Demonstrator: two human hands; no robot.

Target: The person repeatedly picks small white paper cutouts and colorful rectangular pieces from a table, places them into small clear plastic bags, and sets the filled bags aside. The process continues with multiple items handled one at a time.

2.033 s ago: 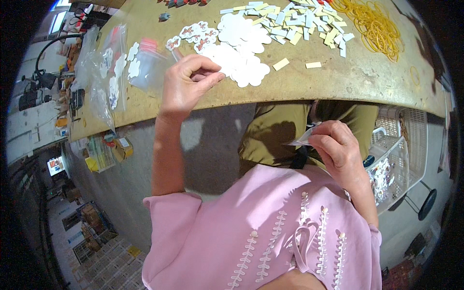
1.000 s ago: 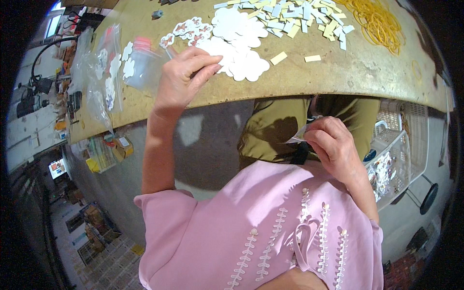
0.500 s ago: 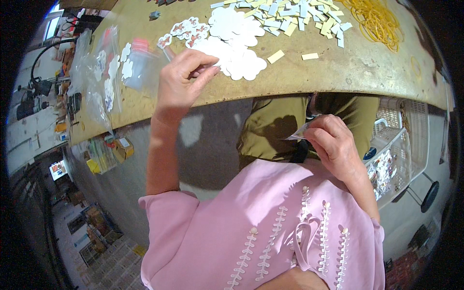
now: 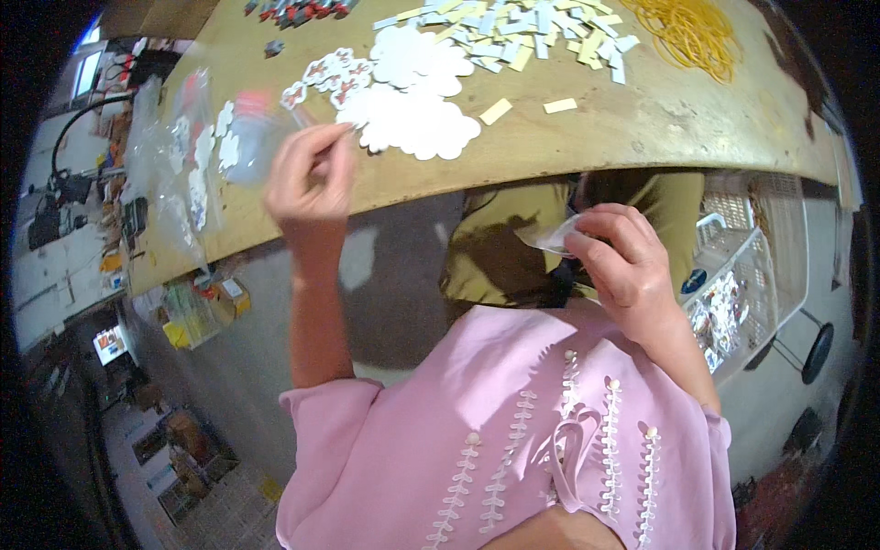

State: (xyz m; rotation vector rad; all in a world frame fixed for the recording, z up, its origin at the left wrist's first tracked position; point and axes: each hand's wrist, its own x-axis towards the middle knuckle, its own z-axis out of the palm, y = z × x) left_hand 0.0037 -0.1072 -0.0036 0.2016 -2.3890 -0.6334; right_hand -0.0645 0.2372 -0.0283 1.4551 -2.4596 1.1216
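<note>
the right hand (image 4: pixel 628 261) pinches a small clear bag (image 4: pixel 553 236) between thumb and fingers, above the lap. the left hand (image 4: pixel 312 179) is raised at the near edge of the table (image 4: pixel 596 137), thumb and index fingertips drawn together; whether they grip anything cannot be told. just beside these fingertips lies a pile of white scalloped cutouts (image 4: pixel 422 128). behind the hand are printed cutouts (image 4: pixel 335 73); to its left, red-topped clear bags (image 4: pixel 246 147). farther out: yellow and pale strips (image 4: pixel 513 32), then yellow rubber bands (image 4: pixel 692 37) at right.
</note>
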